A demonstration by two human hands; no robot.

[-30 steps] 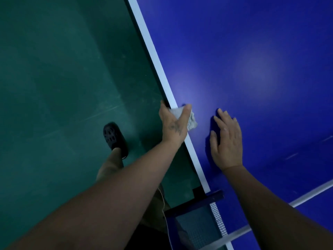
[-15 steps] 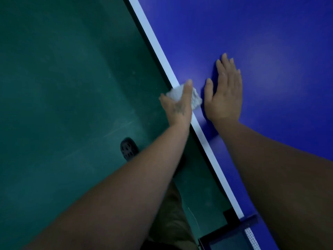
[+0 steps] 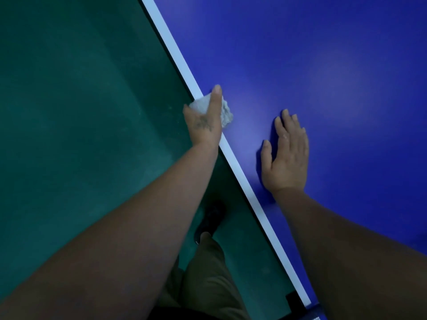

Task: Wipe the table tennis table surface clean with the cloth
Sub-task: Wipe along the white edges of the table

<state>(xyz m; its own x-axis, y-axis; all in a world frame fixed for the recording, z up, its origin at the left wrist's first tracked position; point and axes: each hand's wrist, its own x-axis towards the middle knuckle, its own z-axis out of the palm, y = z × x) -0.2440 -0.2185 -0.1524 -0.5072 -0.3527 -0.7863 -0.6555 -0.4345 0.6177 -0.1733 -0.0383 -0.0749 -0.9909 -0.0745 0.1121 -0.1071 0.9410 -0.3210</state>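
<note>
Head view: left hand (image 3: 204, 122) grips cloth (image 3: 225, 113) on table (image 3: 323, 65) edge; right hand (image 3: 287, 158) flat.

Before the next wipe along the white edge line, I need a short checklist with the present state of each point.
1. Cloth held by left hand: ok.
2. Cloth lies on the white edge line: ok.
3. Right hand flat on the blue table surface, apart from the cloth: ok.
4. Edge line ahead free of objects: ok.
5. Cloth clean enough: cannot tell.
</note>
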